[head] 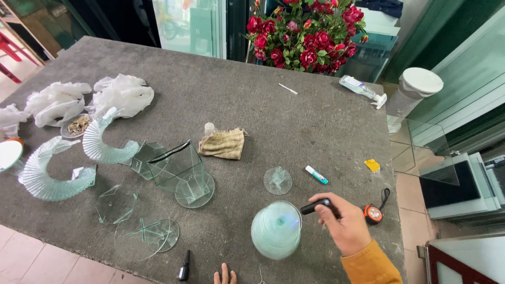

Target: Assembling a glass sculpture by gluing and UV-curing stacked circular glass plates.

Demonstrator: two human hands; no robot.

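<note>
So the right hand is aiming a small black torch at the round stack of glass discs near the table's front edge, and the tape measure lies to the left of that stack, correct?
Not quite. The tape measure lies to the right of the stack of glass discs, beyond the right hand, near the table's right edge. The rest holds: the hand aims a small black torch at the stack. The head view shows this.

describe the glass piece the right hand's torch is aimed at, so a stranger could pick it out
Start at the grey table and go to its near edge, by the right hand in the orange sleeve. Its small black torch points at a stack of round glass discs. Unlike the flat single discs nearby, it is a thick, pale green stack with a blue glow.
</note>
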